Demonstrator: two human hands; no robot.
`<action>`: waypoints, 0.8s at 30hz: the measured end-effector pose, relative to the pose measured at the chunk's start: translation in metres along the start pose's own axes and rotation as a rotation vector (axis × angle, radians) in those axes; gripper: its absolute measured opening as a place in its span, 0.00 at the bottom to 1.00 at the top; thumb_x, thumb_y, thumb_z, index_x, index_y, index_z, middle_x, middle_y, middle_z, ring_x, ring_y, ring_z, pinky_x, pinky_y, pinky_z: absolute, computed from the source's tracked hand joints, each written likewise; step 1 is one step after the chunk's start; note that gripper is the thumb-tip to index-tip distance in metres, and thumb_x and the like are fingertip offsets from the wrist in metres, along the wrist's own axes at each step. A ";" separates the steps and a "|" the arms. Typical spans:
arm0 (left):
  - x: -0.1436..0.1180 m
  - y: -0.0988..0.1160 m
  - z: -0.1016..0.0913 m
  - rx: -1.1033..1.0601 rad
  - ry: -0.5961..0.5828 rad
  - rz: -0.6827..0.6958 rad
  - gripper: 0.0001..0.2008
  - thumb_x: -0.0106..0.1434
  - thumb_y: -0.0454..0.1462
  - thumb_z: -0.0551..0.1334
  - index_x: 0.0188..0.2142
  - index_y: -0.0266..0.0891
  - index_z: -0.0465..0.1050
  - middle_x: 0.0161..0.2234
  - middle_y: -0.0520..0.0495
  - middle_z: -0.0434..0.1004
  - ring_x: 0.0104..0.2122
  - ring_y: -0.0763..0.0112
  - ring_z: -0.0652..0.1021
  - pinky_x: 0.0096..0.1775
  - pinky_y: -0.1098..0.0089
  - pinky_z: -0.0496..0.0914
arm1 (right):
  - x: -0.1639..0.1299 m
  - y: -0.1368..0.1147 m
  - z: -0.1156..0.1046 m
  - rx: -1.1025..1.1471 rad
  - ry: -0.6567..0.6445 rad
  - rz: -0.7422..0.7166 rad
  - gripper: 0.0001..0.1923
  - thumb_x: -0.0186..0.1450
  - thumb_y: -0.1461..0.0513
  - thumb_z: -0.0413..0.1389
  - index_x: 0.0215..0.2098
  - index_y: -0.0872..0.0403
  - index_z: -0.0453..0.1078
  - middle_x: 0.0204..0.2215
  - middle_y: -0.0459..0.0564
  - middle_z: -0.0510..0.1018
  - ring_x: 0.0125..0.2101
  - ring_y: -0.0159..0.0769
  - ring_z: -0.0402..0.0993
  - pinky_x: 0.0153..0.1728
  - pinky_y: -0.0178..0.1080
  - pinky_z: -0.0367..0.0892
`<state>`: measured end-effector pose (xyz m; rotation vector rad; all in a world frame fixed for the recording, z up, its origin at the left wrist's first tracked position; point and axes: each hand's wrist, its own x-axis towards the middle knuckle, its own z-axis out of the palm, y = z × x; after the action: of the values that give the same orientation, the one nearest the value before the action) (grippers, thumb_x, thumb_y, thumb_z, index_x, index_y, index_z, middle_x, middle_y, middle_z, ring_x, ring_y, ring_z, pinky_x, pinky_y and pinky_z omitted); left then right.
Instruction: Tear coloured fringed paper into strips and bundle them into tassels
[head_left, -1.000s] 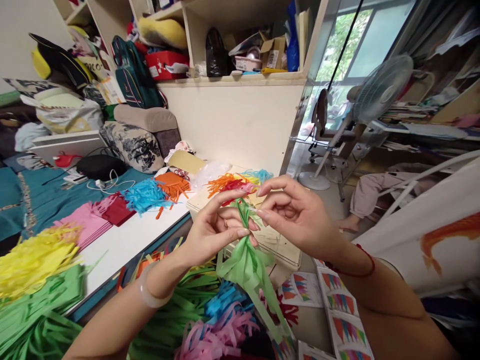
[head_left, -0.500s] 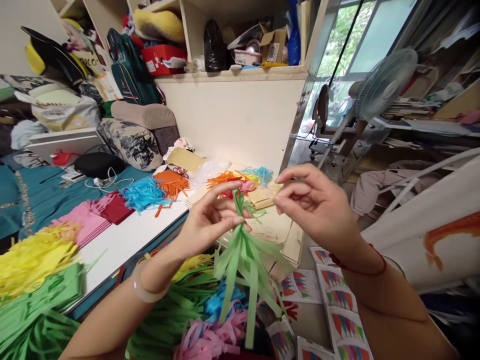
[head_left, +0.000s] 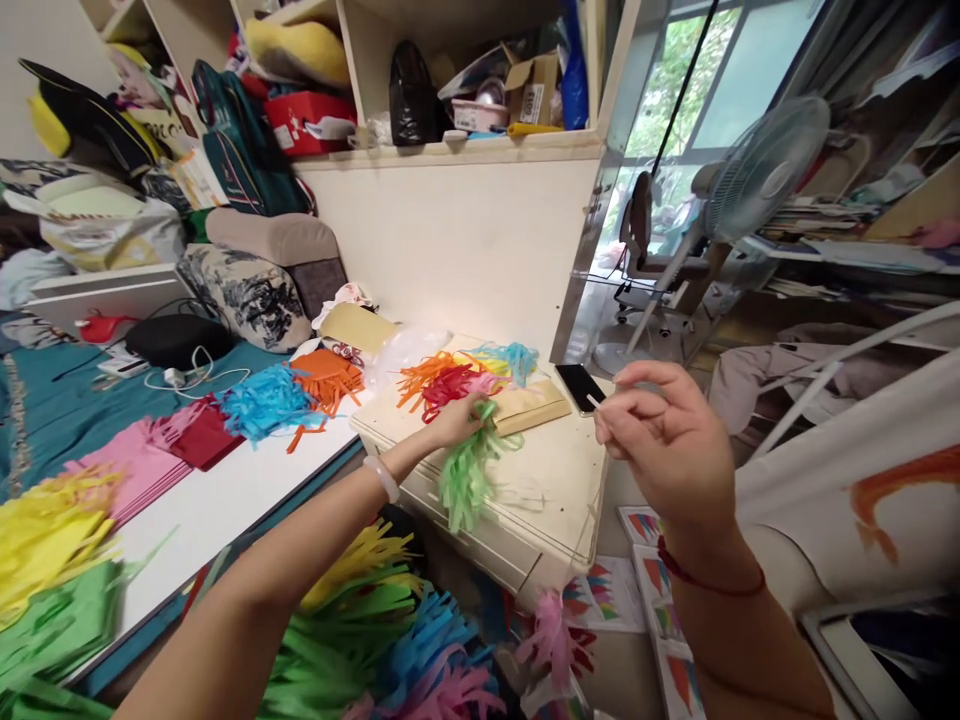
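**Green tassel down on the small table**

Head view: the left hand [head_left: 459, 420] pinches the green paper tassel [head_left: 466, 477] at its top, laying it on the cream side table [head_left: 555, 490] beside the finished tassels [head_left: 457, 372]. The right hand [head_left: 664, 445], raised near the phone [head_left: 580, 387], has fingers curled, pinching a thin white strip [head_left: 594, 402].

Your left grip [head_left: 455, 420] holds a matt green paper tassel [head_left: 466, 476]; it hangs over the smooth, pale painted-wood counter [head_left: 547, 490].
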<state>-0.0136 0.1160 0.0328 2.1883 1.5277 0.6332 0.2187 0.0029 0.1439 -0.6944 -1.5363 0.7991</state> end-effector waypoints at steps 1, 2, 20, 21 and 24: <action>0.014 0.003 -0.003 0.031 0.027 -0.009 0.22 0.56 0.29 0.59 0.52 0.35 0.65 0.39 0.42 0.79 0.38 0.64 0.78 0.40 0.68 0.70 | 0.000 0.005 -0.003 0.005 0.013 0.024 0.11 0.61 0.60 0.58 0.40 0.50 0.63 0.18 0.41 0.70 0.18 0.28 0.61 0.17 0.31 0.56; 0.027 0.006 -0.008 0.061 0.048 -0.022 0.20 0.57 0.29 0.59 0.50 0.35 0.67 0.40 0.40 0.78 0.40 0.63 0.78 0.42 0.67 0.70 | 0.000 0.011 -0.006 0.008 0.026 0.051 0.11 0.61 0.60 0.58 0.40 0.51 0.63 0.18 0.41 0.70 0.18 0.27 0.60 0.17 0.31 0.56; 0.156 0.012 -0.056 -0.239 0.225 -0.235 0.08 0.64 0.35 0.58 0.35 0.28 0.70 0.32 0.41 0.75 0.32 0.69 0.77 0.37 0.66 0.73 | -0.006 0.061 -0.017 0.206 0.040 0.223 0.11 0.61 0.57 0.59 0.38 0.51 0.62 0.17 0.40 0.68 0.17 0.26 0.57 0.16 0.29 0.52; 0.155 0.016 -0.068 -0.307 0.250 -0.211 0.07 0.64 0.33 0.57 0.34 0.28 0.69 0.30 0.41 0.75 0.30 0.71 0.77 0.37 0.68 0.73 | -0.005 0.065 -0.017 0.223 0.028 0.228 0.11 0.61 0.57 0.59 0.38 0.50 0.62 0.18 0.40 0.68 0.18 0.26 0.57 0.16 0.29 0.52; 0.140 0.025 -0.098 -0.476 0.302 -0.135 0.06 0.63 0.31 0.54 0.30 0.30 0.66 0.26 0.45 0.73 0.28 0.76 0.77 0.36 0.72 0.72 | -0.004 0.072 -0.015 0.256 -0.010 0.253 0.11 0.62 0.57 0.58 0.39 0.50 0.61 0.18 0.39 0.68 0.18 0.27 0.57 0.17 0.29 0.52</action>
<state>-0.0081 0.2457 0.1459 1.6743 1.4594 1.1849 0.2329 0.0434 0.0839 -0.7016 -1.3397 1.1675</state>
